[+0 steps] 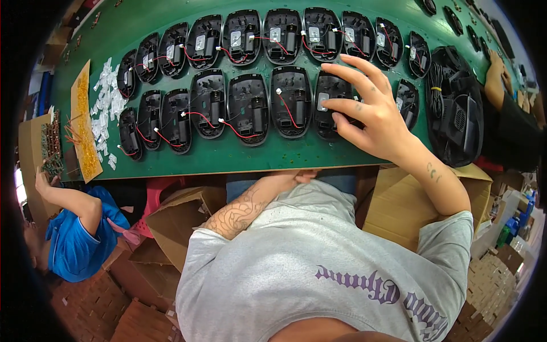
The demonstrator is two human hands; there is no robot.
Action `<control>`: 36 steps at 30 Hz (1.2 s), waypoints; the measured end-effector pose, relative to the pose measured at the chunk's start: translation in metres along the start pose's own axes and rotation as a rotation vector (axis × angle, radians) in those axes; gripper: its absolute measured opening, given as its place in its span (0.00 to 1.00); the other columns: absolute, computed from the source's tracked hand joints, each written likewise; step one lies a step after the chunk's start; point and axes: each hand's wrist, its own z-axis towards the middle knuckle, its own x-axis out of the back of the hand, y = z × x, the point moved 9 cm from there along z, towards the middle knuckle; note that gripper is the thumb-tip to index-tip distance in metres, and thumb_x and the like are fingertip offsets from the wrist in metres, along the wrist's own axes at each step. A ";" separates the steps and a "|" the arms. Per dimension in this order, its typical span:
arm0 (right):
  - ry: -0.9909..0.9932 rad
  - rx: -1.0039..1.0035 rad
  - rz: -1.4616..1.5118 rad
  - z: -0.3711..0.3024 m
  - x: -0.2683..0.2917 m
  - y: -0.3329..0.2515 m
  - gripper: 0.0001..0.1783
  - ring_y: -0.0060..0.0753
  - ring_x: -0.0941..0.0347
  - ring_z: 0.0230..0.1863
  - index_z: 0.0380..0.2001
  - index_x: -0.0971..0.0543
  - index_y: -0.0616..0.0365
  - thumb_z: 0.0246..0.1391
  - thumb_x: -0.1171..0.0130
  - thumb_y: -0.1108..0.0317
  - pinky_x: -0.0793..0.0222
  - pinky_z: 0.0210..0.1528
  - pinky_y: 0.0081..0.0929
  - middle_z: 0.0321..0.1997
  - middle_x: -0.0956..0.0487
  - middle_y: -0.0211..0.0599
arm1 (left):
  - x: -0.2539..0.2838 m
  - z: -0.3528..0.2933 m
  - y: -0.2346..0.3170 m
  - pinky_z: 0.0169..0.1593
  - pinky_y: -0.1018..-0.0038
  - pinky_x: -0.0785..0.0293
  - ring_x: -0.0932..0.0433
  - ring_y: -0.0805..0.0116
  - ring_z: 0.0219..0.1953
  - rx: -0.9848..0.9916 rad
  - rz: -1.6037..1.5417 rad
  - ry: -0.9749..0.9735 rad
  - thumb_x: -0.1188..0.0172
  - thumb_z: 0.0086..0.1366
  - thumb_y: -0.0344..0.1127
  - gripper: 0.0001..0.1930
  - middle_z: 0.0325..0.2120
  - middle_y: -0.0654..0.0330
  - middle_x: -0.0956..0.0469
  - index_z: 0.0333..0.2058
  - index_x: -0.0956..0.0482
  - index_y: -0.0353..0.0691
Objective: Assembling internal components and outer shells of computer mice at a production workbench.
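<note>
My right hand (370, 108) is over a black oval plastic housing (332, 129) in the near row. Its fingers are spread; the index fingertip rests on a small clear plastic piece (323, 98) inside the housing, with the thumb just below. The hand covers the housing's right part. At the table's front edge, low by my lap, is my left hand (299, 178); its fingers are partly hidden. Beside the right hand's housing stands another housing (291, 102) with a red wire and white plug. In the far row, several housings (282, 37) hold pale clear pieces.
Loose clear plastic pieces (105, 94) lie left, beside a board of small amber parts (85, 125). A dark pile with a cable (454, 108) stands right. Cardboard boxes (413, 202) are below the green table (228, 159). Co-workers' arms (74, 199) show at both sides.
</note>
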 end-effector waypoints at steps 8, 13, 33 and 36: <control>-0.177 0.222 0.307 -0.016 0.008 -0.048 0.13 0.37 0.25 0.42 0.34 0.17 0.57 0.39 0.34 0.73 0.28 0.41 0.34 0.45 0.22 0.34 | -0.089 -0.064 0.004 0.51 0.68 0.22 0.22 0.65 0.49 0.132 -0.618 -0.377 0.62 0.76 0.45 0.21 0.49 0.54 0.24 0.56 0.30 0.38; -0.469 0.191 0.354 -0.033 -0.035 -0.071 0.19 0.32 0.26 0.35 0.35 0.18 0.56 0.34 0.30 0.65 0.29 0.36 0.31 0.38 0.24 0.30 | -0.101 -0.074 0.034 0.65 0.58 0.34 0.29 0.59 0.60 -0.072 -0.631 -0.342 0.67 0.77 0.47 0.23 0.56 0.53 0.29 0.59 0.35 0.40; -0.312 0.385 0.187 -0.022 -0.014 -0.063 0.17 0.31 0.24 0.37 0.34 0.21 0.55 0.38 0.33 0.65 0.30 0.35 0.28 0.39 0.24 0.31 | -0.090 -0.075 0.029 0.48 0.68 0.26 0.23 0.66 0.47 -0.127 -0.524 -0.241 0.68 0.78 0.49 0.23 0.46 0.56 0.24 0.54 0.31 0.40; -0.288 0.429 0.090 -0.024 -0.013 -0.064 0.16 0.31 0.23 0.37 0.35 0.22 0.56 0.39 0.33 0.66 0.29 0.34 0.27 0.40 0.23 0.31 | -0.093 -0.081 0.042 0.35 0.77 0.30 0.26 0.74 0.31 -0.281 -0.509 -0.375 0.65 0.78 0.47 0.20 0.34 0.60 0.25 0.48 0.29 0.39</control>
